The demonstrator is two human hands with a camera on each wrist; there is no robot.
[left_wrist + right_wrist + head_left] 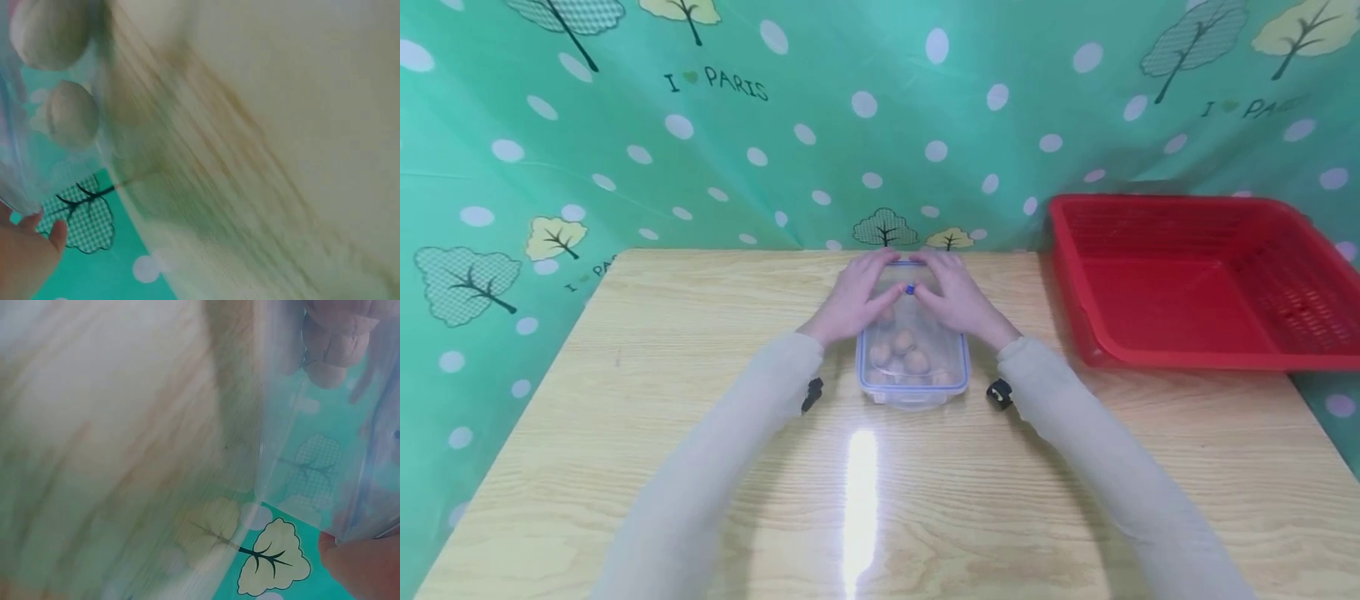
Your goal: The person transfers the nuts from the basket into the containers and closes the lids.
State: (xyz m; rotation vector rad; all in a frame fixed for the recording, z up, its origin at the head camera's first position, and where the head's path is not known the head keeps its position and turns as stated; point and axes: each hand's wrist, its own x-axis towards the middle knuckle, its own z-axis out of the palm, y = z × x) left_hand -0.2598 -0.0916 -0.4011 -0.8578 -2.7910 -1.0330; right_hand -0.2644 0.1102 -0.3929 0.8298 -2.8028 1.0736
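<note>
A clear plastic food container point(913, 367) with a blue-edged lid stands near the back edge of the wooden table. Several walnuts point(904, 340) lie inside it, seen through the lid; more walnuts point(72, 115) show through its side in the left wrist view. My left hand point(856, 293) grips the container's far left end, thumb on the lid and fingers over the far edge. On the far right, my right hand point(957, 298) holds it the same way. Both thumb tips meet close to a small blue plug point(910, 289) on the lid.
A large red plastic basket point(1078, 300) stands at the back right of the table point(700, 333). Behind the table hangs a green curtain point(820, 100) printed with trees and white dots. Light glares off the tabletop in front of the container.
</note>
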